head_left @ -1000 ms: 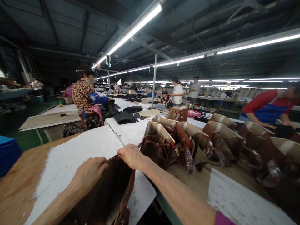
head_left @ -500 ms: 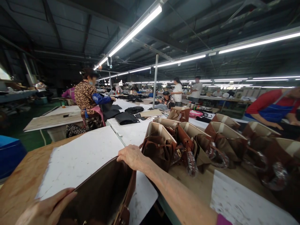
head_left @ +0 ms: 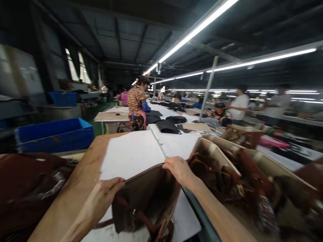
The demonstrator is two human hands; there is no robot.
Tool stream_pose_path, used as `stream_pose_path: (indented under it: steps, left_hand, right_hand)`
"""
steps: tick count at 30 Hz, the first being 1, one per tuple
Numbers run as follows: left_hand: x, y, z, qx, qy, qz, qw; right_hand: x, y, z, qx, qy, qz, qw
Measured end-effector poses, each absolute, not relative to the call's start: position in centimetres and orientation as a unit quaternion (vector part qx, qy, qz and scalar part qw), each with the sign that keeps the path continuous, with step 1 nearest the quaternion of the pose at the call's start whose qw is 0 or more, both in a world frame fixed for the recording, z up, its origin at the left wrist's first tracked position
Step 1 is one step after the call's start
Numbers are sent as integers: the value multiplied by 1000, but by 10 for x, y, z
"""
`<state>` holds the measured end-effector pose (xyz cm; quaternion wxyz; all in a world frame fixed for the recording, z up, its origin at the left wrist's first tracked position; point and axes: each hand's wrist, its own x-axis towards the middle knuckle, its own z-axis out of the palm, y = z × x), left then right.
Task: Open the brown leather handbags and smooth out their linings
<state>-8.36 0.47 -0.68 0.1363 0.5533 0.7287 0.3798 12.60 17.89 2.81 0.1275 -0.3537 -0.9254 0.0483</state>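
A brown handbag (head_left: pixel 148 195) stands before me over the white sheet, its mouth open toward me and its dark lining showing. My left hand (head_left: pixel 107 193) pinches the left end of its far rim, thumb and fingers pressed together. At the right end of the same rim, my right hand (head_left: pixel 178 169) grips the edge. A brown strap and a small metal fitting hang at the bag's near side. Just right of my right hand stands another brown bag (head_left: pixel 214 164) with a beige-lined rim.
Several more brown bags with plastic-wrapped handles fill the right side. A brown bag (head_left: pixel 30 188) lies at the left, near a blue bin (head_left: pixel 55 137). Black pieces (head_left: pixel 168 126) lie on the far white table. A person in a patterned top (head_left: pixel 136 101) stands beyond.
The view has swung left, bringing the blue bin and the left-hand bag into sight. Both hands still hold the rim; the handbag now sits nearer the middle, with more of its front showing.
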Motion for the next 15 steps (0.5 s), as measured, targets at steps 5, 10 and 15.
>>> stream_pose_path:
  steps: [5,10,15]
  left_hand:
    - [-76,-2,7,552,718,388,168]
    - [-77,-11,-11,510,717,434,194]
    - [-75,-17,-24,438,708,500,240]
  right_hand:
    - [116,179,28,-364,-926,40,97]
    - [99,168,35,-308,-947,42,85]
    - [83,171,32,-275,-951,113,83]
